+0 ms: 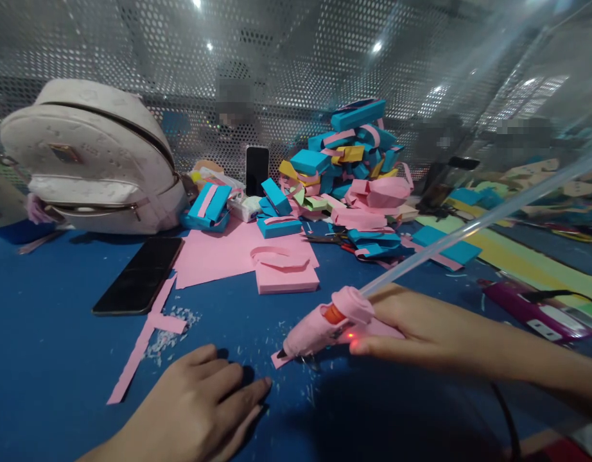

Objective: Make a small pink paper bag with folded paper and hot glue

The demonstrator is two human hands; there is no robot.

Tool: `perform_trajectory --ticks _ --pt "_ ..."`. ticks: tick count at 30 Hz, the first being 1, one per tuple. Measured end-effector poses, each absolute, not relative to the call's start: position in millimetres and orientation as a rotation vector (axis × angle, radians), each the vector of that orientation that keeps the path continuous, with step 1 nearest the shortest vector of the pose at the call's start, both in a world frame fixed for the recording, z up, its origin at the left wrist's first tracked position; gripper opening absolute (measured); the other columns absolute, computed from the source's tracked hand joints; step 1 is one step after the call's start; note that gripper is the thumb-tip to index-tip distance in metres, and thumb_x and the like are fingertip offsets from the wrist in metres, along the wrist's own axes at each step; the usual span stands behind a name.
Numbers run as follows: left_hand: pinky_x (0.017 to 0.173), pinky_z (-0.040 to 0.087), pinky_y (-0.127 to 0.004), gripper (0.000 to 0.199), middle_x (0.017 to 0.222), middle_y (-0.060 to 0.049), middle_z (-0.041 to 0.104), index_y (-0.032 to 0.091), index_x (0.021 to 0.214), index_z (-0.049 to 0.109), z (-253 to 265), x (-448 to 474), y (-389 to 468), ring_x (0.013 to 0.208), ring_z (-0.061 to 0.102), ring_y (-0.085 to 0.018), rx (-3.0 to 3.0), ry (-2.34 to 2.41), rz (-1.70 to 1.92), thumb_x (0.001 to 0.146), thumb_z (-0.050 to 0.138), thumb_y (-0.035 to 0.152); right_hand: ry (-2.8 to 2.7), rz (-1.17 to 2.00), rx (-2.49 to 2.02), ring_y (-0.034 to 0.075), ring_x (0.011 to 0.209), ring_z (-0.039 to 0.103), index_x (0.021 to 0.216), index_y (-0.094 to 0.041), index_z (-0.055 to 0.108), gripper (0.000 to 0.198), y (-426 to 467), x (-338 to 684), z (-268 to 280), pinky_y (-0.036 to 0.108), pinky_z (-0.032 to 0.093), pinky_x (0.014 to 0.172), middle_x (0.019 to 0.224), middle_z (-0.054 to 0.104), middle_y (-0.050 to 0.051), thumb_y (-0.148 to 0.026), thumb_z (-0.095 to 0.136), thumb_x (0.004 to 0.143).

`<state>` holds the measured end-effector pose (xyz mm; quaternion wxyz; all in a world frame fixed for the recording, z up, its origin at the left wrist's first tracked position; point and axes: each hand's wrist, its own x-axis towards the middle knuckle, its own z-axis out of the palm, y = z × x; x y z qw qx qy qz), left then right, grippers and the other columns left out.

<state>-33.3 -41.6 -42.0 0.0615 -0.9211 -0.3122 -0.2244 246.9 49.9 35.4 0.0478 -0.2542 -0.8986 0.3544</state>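
My right hand [402, 327] is wrapped round a pink hot glue gun [320, 330] with a long clear glue stick [450, 240] jutting out of its back. A red light glows on its side. Its dark nozzle points down at a small pink paper strip [278, 360] on the table and appears to touch it. Just left of that strip rests my left hand [204, 401], one finger stretched towards it and the others loosely bent; I see nothing held in it. Beyond the glue gun sits a pink paper box [287, 276] with a looped strip on top.
Pink paper strips [142, 346] and shavings lie left on the blue table [238, 321], near a black phone [138, 276]. At the back stand a white backpack [98, 167], another phone [257, 170] and a heap of blue paper boxes [310, 162]. Right is a purple power strip [531, 308].
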Motion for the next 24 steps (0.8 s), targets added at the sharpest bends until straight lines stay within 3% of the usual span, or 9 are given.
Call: perform_trajectory --ticks 8,24 --pt "0.054 0.041 -0.033 0.023 0.065 0.002 0.06 0.018 0.101 0.065 -48.4 -35.2 -41.3 0.05 0.055 -0.016 -2.775 -0.961 -0.713 0.094 0.044 0.015 -2.654 1.275 -0.743 0.022 0.119 0.058 0.128 -0.028 0.063 0.034 50.9 250.5 37.8 0.032 0.041 0.104 0.126 0.064 0.002 -0.03 0.05 0.096" --pt "0.057 0.04 -0.034 0.025 0.066 0.002 0.059 0.018 0.108 0.064 -48.0 -35.1 -41.7 0.051 0.056 -0.016 -2.811 -0.981 -0.69 0.096 0.042 0.015 -2.685 1.021 -1.013 0.026 0.11 0.061 0.13 -0.027 0.061 0.037 48.4 287.6 34.2 0.034 0.045 0.097 0.12 0.067 0.003 -0.033 0.046 0.097"
